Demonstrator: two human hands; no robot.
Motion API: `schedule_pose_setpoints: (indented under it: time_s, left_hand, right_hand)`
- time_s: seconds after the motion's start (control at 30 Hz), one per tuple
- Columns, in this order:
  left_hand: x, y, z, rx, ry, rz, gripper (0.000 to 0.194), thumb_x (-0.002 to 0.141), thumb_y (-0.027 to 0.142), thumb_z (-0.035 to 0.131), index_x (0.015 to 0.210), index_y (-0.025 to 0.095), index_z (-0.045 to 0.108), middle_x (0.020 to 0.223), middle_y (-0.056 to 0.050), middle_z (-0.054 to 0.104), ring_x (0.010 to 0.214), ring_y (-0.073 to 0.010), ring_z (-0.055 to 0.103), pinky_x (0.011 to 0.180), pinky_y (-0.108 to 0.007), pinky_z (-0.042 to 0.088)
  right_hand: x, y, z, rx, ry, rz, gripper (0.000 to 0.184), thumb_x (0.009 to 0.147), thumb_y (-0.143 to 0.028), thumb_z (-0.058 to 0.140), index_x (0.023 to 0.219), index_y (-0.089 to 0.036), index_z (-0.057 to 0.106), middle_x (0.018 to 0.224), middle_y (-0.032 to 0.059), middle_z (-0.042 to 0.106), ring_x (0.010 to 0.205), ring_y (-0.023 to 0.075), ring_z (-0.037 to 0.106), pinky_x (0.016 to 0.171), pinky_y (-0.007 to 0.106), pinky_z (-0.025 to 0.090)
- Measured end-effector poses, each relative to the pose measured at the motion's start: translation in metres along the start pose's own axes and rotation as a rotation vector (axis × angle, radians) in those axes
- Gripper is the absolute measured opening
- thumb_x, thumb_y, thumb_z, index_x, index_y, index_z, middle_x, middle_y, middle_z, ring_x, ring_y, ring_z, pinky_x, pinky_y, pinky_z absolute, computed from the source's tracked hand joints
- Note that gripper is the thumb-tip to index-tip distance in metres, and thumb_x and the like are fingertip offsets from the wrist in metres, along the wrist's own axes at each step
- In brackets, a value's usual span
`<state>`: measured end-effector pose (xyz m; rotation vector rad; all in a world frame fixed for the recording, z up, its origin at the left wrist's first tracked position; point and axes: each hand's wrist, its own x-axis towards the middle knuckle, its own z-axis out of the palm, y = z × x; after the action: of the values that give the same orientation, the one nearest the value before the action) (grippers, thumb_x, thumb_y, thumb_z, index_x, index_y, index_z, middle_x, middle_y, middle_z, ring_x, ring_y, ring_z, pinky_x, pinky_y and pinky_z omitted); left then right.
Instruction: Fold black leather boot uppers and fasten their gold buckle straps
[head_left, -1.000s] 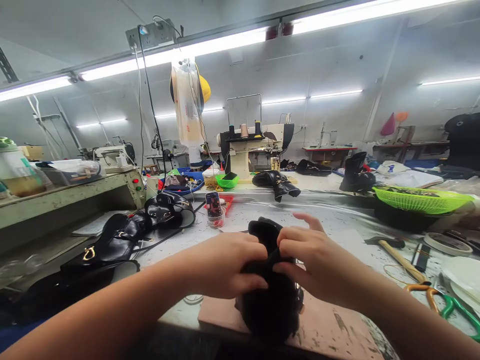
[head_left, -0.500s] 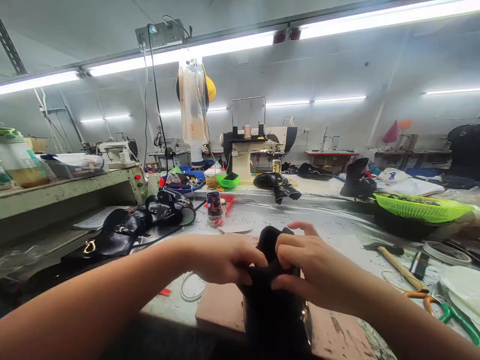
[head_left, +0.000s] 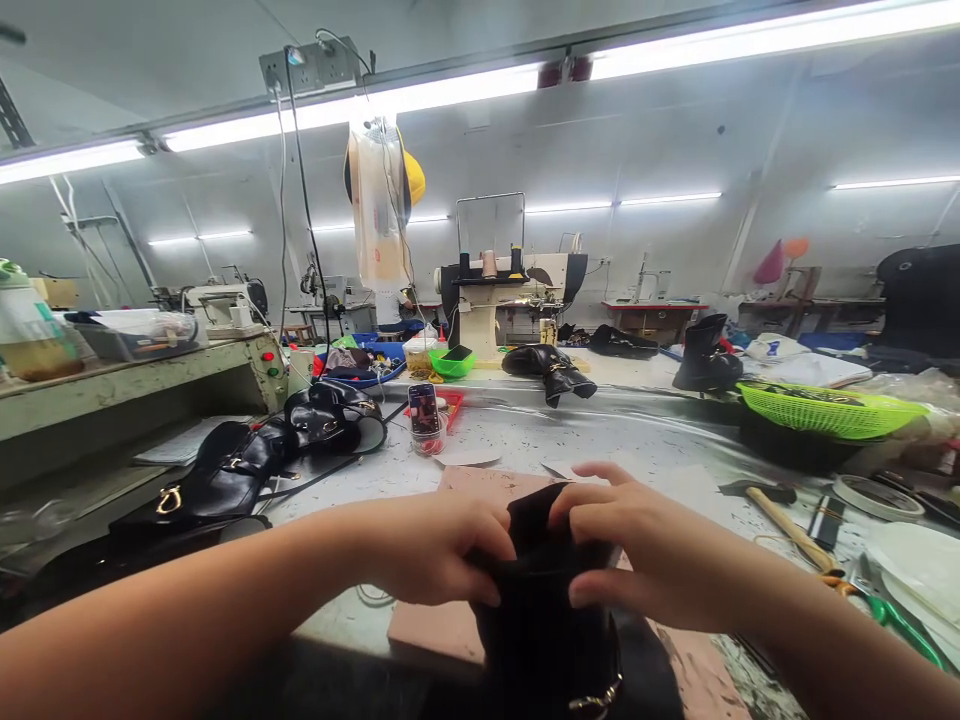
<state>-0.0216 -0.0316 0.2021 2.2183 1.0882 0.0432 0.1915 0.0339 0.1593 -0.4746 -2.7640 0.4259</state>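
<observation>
A black boot upper (head_left: 544, 620) with a gold metal trim near its lower right stands in front of me, its opening upward. My left hand (head_left: 450, 550) is closed on the left edge of that opening, thumb outside and fingers at the rim. On the opposite edge, my right hand (head_left: 611, 540) grips the rim with curled fingers, its thumb on the near side and one finger lifted. The inside of the boot upper is too dark to make out. Beneath it lies a pinkish board (head_left: 431, 632).
Black boot uppers (head_left: 232, 465) lie at left, another (head_left: 551, 370) further back. A phone (head_left: 424, 412) leans in a clear cup. At right are a hammer (head_left: 791, 527), scissors (head_left: 904, 630), a tape roll (head_left: 877, 497) and a green basket (head_left: 832, 412). A sewing machine (head_left: 487, 320) stands behind.
The boot upper has tilted and turned a little, showing more of its gold trim, and its opening is spread wider. Both hands have moved slightly apart on the rim. The view has shifted slightly.
</observation>
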Motion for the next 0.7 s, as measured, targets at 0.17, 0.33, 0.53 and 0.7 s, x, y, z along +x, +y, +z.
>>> schedule_pose_setpoints:
  time_s: [0.17,0.33,0.53,0.7]
  left_hand:
    - [0.001,0.000,-0.006,0.065,-0.200,-0.131,0.033,0.071,0.001,0.056,0.098,0.021,0.059,0.090,0.003,0.059,0.083,-0.0140,0.054,0.069,-0.021,0.042]
    - [0.012,0.005,0.000,0.327,-0.110,-0.091,0.021,0.071,0.014,0.064,0.090,0.019,0.059,0.080,0.002,0.057,0.074,-0.0151,0.052,0.059,-0.023,0.038]
    - [0.017,0.005,0.010,0.312,0.021,-0.124,0.018,0.073,0.019,0.065,0.060,0.016,0.054,0.066,0.003,0.051,0.067,-0.0121,0.050,0.057,-0.022,0.036]
    - [0.016,-0.003,0.013,0.168,-0.060,-0.165,0.010,0.071,0.009,0.062,0.078,0.016,0.058,0.076,0.004,0.056,0.074,-0.0129,0.052,0.062,-0.021,0.039]
  right_hand:
    - [0.003,-0.006,0.010,-0.010,0.064,-0.004,0.020,0.073,-0.030,0.070,0.067,-0.020,0.054,0.075,-0.0023,0.062,0.075,0.0155,0.058,0.097,0.043,0.029]
    - [0.003,-0.016,0.017,-0.038,0.146,-0.033,0.013,0.073,-0.024,0.069,0.069,-0.020,0.057,0.072,-0.0029,0.063,0.069,0.0142,0.059,0.097,0.041,0.031]
    - [-0.011,-0.013,0.021,-0.143,0.100,0.030,0.013,0.078,-0.024,0.061,0.069,-0.023,0.052,0.079,-0.0019,0.063,0.086,0.0202,0.060,0.100,0.045,0.030]
    - [-0.017,-0.005,0.038,-0.198,0.223,0.078,0.011,0.081,-0.024,0.056,0.074,-0.024,0.048,0.077,-0.0011,0.062,0.095,0.0242,0.058,0.092,0.046,0.038]
